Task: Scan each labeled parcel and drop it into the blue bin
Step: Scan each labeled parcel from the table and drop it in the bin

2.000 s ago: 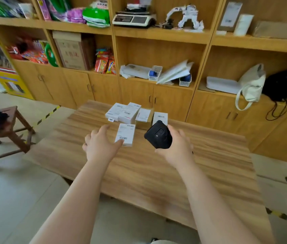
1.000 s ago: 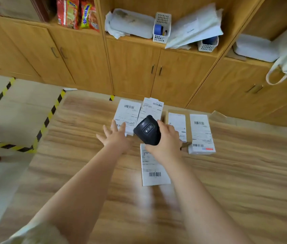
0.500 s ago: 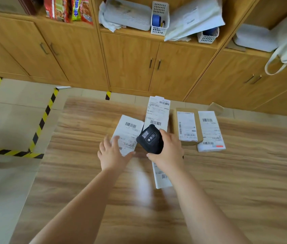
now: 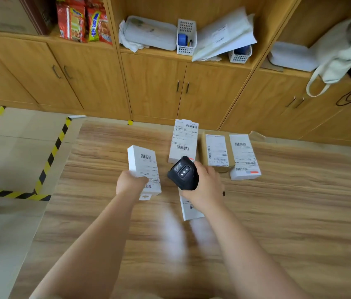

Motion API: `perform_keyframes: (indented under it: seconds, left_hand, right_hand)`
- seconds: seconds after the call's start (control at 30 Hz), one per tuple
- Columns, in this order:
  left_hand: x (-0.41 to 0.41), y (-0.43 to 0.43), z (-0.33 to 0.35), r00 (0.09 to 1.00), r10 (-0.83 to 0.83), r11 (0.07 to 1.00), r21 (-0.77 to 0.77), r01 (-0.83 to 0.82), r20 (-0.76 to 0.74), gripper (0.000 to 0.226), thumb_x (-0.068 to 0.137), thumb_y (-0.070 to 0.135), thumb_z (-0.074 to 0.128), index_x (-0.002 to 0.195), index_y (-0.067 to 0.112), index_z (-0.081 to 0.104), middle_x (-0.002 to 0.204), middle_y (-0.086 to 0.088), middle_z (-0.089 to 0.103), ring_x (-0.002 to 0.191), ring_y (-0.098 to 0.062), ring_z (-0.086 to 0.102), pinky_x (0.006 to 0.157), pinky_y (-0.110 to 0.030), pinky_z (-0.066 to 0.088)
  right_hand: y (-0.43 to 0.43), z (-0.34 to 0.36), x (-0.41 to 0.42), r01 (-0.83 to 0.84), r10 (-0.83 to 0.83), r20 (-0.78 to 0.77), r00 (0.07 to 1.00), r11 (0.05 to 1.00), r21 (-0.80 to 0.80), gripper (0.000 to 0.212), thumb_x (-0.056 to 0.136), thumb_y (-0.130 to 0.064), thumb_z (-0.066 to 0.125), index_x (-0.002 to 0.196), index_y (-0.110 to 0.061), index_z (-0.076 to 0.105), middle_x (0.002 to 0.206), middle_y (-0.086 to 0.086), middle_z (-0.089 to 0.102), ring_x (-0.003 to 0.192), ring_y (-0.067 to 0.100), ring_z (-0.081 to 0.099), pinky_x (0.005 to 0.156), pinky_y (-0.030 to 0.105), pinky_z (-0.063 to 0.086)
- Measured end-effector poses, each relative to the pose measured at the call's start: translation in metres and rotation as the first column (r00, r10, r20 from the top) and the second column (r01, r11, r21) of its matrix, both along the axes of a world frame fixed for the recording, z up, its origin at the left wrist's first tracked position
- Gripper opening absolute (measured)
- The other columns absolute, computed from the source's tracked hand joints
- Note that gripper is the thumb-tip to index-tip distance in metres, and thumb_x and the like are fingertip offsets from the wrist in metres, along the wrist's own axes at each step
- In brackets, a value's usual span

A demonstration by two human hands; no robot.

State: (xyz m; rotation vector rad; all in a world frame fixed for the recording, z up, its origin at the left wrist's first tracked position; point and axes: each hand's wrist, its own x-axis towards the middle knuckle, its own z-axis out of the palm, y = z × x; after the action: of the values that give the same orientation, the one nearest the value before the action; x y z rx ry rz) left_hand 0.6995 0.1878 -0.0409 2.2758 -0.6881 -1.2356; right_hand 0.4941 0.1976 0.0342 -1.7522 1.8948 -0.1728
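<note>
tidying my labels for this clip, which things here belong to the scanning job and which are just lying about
Job: handheld scanner in the right hand; white parcel held by the left hand; on the table, the far white parcel, brown cardboard parcel, rightmost white parcel, near white parcel. Blue bin not in view.
Lying about: snack packets, white baskets, tote bag.

The right grip point(image 4: 205, 192) and its black scanner point(image 4: 182, 174) hid most of a white parcel point(image 4: 191, 211) on the worktop point(image 4: 299, 212), and the fingers of the left grip point(image 4: 129, 184) were out of sight behind the box point(image 4: 136, 157) it held. The print on its label point(image 4: 148, 167) was too small to read.
</note>
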Motion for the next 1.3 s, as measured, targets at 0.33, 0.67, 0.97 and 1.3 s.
perform_keyframes:
  seconds: [0.33, 0.67, 0.97, 1.3]
  left_hand:
    - [-0.058, 0.071, 0.086, 0.938, 0.069, 0.901, -0.382, -0.204, -0.339, 0.032, 0.085, 0.003, 0.071, 0.109, 0.022, 0.061, 0.105, -0.003, 0.074, 0.090, -0.023, 0.073, 0.082, -0.045, 0.060]
    - [-0.173, 0.164, 0.138, 0.999, -0.040, 0.813, -0.580, 0.046, 0.023, 0.054, 0.078, 0.020, 0.081, 0.127, 0.023, 0.058, 0.106, 0.006, 0.069, 0.085, 0.001, 0.064, 0.072, -0.023, 0.051]
    - [-0.243, 0.216, 0.156, 0.989, -0.108, 0.782, -0.605, 0.149, 0.104, 0.055, 0.078, 0.023, 0.081, 0.127, 0.030, 0.057, 0.106, 0.007, 0.065, 0.089, -0.008, 0.063, 0.065, -0.027, 0.050]
    - [-0.271, 0.237, 0.172, 0.988, -0.114, 0.758, -0.634, 0.155, 0.105, 0.055, 0.078, 0.024, 0.081, 0.127, 0.030, 0.056, 0.108, 0.004, 0.066, 0.092, -0.012, 0.065, 0.062, -0.028, 0.050]
  right_hand:
    - [0.048, 0.058, -0.050, -0.041, 0.044, 0.012, 0.999, 0.987, -0.155, 0.093, 0.071, -0.038, 0.077, 0.151, -0.033, 0.030, 0.138, -0.001, 0.041, 0.128, 0.027, 0.037, 0.103, 0.047, 0.038]
    - [0.151, 0.099, -0.163, 0.029, -0.030, 0.001, 1.000, 0.965, -0.261, 0.089, 0.076, -0.038, 0.074, 0.152, -0.033, 0.026, 0.139, -0.002, 0.040, 0.127, 0.026, 0.036, 0.102, 0.044, 0.031]
    - [0.213, 0.118, -0.231, 0.013, -0.015, -0.003, 1.000, 0.951, -0.309, 0.078, 0.072, -0.029, 0.074, 0.142, -0.037, 0.039, 0.131, -0.004, 0.043, 0.124, 0.026, 0.038, 0.090, 0.039, 0.026]
    - [0.241, 0.133, -0.268, 0.033, -0.039, -0.012, 0.999, 0.948, -0.316, 0.068, 0.072, -0.029, 0.074, 0.133, -0.039, 0.046, 0.126, -0.005, 0.044, 0.122, 0.024, 0.037, 0.090, 0.039, 0.027]
